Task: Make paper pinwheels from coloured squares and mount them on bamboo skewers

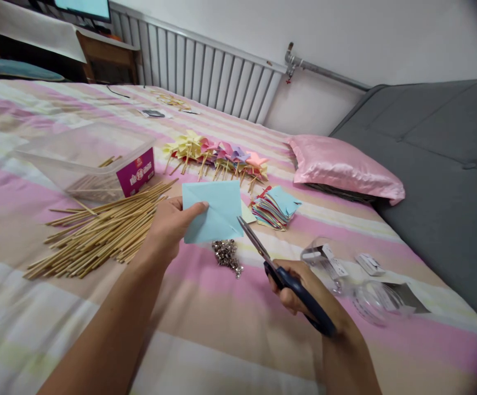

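Note:
My left hand [171,224] holds a light blue square of paper [214,211] by its left edge, above the striped bed cover. My right hand [300,291] grips blue-handled scissors [279,274]; the blades point up and left and their tip meets the paper's lower right corner. Just below the paper, a small heap of metal pins [227,255] lies on the cover. A stack of coloured paper squares [274,207] sits to the right of the sheet. A row of finished paper pinwheels [217,155] on sticks lies beyond it.
A pile of bamboo sticks [98,230] lies left of my left hand, beside a clear plastic box [94,159] with more sticks. Clear plastic containers [345,274] lie at the right. A pink pillow [341,167] and grey sofa [439,164] stand beyond.

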`<state>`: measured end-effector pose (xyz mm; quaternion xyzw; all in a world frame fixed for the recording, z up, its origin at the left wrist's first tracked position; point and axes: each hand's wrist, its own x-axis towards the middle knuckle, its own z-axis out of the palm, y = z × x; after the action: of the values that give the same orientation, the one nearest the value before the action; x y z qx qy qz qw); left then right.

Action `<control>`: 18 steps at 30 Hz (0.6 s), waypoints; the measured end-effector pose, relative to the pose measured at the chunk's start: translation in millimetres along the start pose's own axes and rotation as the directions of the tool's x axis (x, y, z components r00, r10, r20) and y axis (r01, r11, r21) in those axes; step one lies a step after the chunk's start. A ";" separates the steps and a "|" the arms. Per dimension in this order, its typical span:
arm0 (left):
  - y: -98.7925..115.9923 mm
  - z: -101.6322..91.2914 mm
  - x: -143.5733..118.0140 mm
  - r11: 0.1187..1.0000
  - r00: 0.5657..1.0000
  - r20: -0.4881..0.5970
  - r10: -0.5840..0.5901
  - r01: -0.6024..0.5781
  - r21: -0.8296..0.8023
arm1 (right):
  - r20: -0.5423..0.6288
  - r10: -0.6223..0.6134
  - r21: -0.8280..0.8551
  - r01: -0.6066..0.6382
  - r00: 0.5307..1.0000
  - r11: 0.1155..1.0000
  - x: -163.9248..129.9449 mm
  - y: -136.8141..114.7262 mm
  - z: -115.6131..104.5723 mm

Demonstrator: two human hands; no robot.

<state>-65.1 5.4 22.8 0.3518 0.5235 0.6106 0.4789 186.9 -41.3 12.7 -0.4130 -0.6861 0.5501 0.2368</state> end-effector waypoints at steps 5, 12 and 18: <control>4.8 -2.7 -1.2 1.000 1.000 -0.006 -0.018 0.018 -0.023 | 0.064 0.076 0.020 -0.078 0.995 0.997 -0.1 3.9 1.0; 7.9 -4.3 -2.3 0.997 0.998 0.031 -0.048 0.049 -0.063 | 0.118 0.115 -0.011 -0.114 0.986 0.993 -2.3 4.1 -2.0; 6.6 -2.0 -3.3 0.996 0.996 0.066 -0.059 0.063 -0.060 | 0.107 0.091 -0.013 -0.090 0.990 0.996 -0.9 5.4 -1.7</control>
<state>-67.4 1.7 29.2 0.3400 0.4992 0.5999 0.5247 190.4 -40.8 8.2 -0.4145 -0.6806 0.5790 0.1724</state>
